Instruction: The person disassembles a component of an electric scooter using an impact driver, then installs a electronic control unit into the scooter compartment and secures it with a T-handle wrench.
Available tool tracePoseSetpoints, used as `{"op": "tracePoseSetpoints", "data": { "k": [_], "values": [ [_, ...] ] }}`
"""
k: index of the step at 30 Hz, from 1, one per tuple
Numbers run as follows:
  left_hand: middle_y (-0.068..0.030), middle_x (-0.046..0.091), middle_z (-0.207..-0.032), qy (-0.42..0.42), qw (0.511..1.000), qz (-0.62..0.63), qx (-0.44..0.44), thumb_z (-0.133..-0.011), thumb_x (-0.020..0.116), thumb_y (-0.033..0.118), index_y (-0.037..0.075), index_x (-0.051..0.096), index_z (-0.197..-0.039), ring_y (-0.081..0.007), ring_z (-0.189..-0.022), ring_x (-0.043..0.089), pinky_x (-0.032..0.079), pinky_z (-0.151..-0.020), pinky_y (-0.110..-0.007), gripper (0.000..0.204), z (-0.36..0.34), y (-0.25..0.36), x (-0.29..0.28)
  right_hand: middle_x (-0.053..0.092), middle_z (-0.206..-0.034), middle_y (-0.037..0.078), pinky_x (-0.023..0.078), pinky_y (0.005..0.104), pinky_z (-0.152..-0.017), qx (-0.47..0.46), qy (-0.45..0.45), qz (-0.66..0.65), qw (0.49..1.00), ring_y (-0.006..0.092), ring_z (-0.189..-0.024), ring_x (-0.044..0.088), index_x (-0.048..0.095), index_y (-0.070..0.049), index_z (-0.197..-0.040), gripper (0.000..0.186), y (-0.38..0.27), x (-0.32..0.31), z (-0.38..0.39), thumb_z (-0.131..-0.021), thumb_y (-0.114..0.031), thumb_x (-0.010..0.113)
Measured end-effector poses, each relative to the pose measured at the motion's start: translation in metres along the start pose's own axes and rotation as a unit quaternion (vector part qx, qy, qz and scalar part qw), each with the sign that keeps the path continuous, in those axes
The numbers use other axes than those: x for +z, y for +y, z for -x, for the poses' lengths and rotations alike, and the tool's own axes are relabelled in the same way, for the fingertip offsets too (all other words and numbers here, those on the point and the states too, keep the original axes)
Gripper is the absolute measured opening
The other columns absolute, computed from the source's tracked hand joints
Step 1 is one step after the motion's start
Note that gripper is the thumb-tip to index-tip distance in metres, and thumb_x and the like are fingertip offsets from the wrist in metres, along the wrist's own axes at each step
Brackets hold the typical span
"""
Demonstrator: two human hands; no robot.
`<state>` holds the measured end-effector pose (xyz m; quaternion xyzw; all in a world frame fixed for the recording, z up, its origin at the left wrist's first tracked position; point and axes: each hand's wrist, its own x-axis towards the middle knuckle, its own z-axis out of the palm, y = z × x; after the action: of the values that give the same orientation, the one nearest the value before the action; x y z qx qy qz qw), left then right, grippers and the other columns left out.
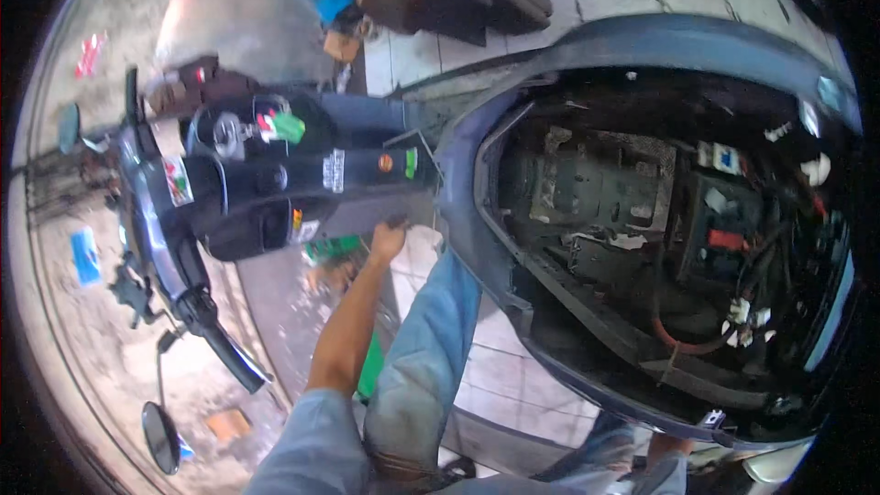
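Scooter (312,174) stands across the view, its handlebar (234,357) toward the left and its uncovered, open compartment (596,179) toward the right. The person's left hand (389,240) is curled by the lower side of the dark body, just left of the compartment's rim (463,220); its grip looks partly closed, but whether it has hold of anything cannot be told. The right forearm (669,447) runs up to the near rim, which hides the hand, so that grip cannot be told either. Dark cables (765,261) lie inside the compartment, around a box with a red patch (727,239).
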<state>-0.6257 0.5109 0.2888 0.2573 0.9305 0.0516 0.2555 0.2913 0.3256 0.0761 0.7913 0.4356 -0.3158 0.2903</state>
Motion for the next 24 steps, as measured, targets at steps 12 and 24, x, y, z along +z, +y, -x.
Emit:
{"op": "tracePoseSetpoints", "data": {
  "k": [12, 24],
  "values": [
    [-0.0253, 0.075, -0.101, -0.025, 0.994, 0.105, -0.021, -0.088, 0.076, 0.033, -0.004, 0.072, -0.114, -0.0386, -0.101, 0.072, 0.053, -0.090, -0.044, 0.046, -0.065, 0.047, 0.129, 0.070, -0.114, 0.023, 0.057, 0.0454, -0.086, -0.027, 0.029, 0.091, 0.995, 0.0365, -0.097, 0.070, 0.058, 0.002, -0.130, 0.039, -0.083, -0.127, 0.063, -0.099, -0.021, 0.059],
    [-0.0129, 0.073, -0.082, 0.267, 0.933, 0.239, -0.003, -0.100, 0.069, 0.031, -0.008, 0.070, -0.099, -0.0207, -0.076, 0.066, 0.051, -0.072, -0.037, 0.040, 0.021, 0.072, 0.032, 0.071, -0.115, 0.022, 0.058, 0.0439, -0.085, 0.040, 0.094, 0.043, 0.994, 0.0343, -0.096, 0.070, 0.061, 0.002, -0.128, 0.036, -0.101, -0.143, 0.090, -0.102, -0.022, 0.054]
  ]
}}
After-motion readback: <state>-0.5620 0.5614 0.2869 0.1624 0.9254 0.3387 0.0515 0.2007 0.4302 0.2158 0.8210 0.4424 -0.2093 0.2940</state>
